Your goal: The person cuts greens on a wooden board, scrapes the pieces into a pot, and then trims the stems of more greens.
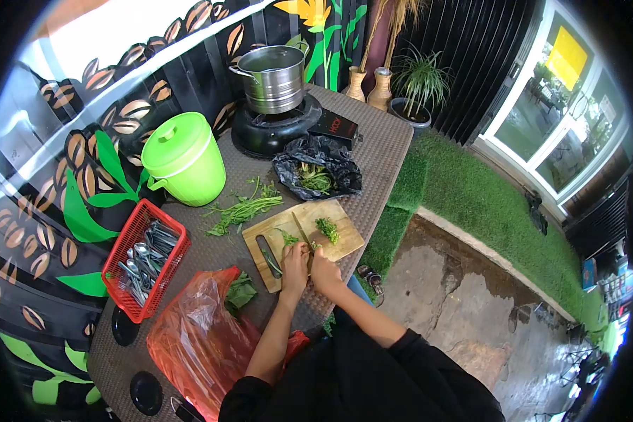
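One wooden board (344, 240) beneath left hand (295, 267), fingers bunched together, and right hand (325, 271), fingers curled; cannot confirm contents of either grip. Chopped greens (327, 228) on board, toward 2 o'clock. Woven-textured table (218, 248): edge tight to board at 3 o'clock, surface showing at 9. Crinkled black bag (342, 174) close at 12.

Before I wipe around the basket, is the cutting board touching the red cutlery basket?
Apart. The head view shows it: brown tabletop is visible between the left edge of the cutting board and the red cutlery basket.
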The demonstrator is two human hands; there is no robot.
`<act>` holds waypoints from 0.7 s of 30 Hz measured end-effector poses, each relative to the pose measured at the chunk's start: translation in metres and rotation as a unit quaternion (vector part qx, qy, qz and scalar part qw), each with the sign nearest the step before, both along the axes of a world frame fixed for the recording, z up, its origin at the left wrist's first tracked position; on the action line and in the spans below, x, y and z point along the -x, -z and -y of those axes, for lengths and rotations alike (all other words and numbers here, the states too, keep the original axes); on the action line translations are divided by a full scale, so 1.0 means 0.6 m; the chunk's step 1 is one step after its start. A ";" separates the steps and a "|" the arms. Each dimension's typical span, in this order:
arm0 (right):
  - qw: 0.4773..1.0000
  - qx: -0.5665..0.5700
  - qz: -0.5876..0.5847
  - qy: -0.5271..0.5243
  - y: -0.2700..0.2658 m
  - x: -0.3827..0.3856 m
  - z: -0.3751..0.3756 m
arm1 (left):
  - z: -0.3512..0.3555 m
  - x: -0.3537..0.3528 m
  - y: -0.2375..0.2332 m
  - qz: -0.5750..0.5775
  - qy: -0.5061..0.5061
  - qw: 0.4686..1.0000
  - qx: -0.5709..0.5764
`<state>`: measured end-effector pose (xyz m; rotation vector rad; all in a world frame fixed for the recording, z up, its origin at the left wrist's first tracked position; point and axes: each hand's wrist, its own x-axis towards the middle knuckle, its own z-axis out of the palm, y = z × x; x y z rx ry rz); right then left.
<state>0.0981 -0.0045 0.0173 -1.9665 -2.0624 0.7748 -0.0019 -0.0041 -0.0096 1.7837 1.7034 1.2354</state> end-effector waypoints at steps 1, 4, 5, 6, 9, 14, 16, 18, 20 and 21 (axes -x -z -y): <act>1.000 0.001 -0.001 0.002 -0.003 -0.003 -0.008 | -0.004 0.003 0.003 0.012 0.015 1.000 -0.011; 0.999 0.008 0.010 -0.039 -0.012 -0.015 -0.014 | -0.007 0.000 -0.009 0.049 0.024 0.998 -0.012; 0.999 0.013 0.006 -0.033 -0.012 -0.016 0.000 | -0.005 -0.001 -0.016 0.075 0.014 0.997 -0.002; 0.999 0.018 0.003 -0.028 -0.009 -0.016 0.010 | -0.004 0.001 -0.017 0.075 0.013 0.997 -0.002; 0.999 0.034 0.000 0.013 0.002 0.002 0.017 | -0.005 0.002 -0.017 0.026 -0.012 1.000 0.002; 1.000 -0.010 0.001 -0.007 -0.004 -0.006 0.000 | 0.006 -0.004 -0.024 0.027 -0.008 0.999 0.028; 1.000 -0.007 0.002 -0.019 -0.012 -0.006 0.010 | 0.011 -0.004 -0.025 0.025 -0.006 1.000 0.017; 0.999 0.035 -0.021 0.000 -0.012 -0.004 0.023 | 0.010 -0.004 -0.026 0.025 -0.004 1.000 0.006; 0.999 0.034 -0.020 0.009 -0.002 0.007 0.016 | 0.009 -0.003 -0.022 0.022 -0.006 1.000 0.003; 0.999 0.032 -0.020 0.019 -0.002 0.010 0.015 | 0.008 -0.003 -0.021 0.022 -0.006 1.000 0.004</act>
